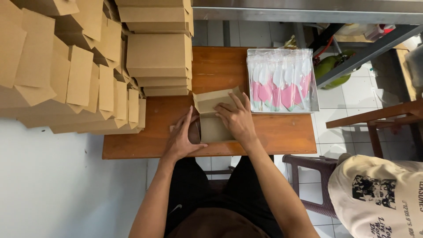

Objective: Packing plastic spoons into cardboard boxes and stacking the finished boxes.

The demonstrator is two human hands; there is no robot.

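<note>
Folding a small brown cardboard box at the near edge of a wooden table, just in front of the body. Left hand pressed flat against the box's left wall, fingers spread and thumb along the side, touching rather than clenched. Right hand laid over the top of the box, fingers extended onto an inner flap, pushing down, not closed around anything. Box open, its far flap standing up. Stacked behind and to the left, folded brown boxes and a fanned row of flat cardboard blanks. Resting to the right of the box, a clear tray of pink and white wrapped pieces. Showing at lower right, a cream printed sleeve of another person beside a purple plastic stool.
</note>
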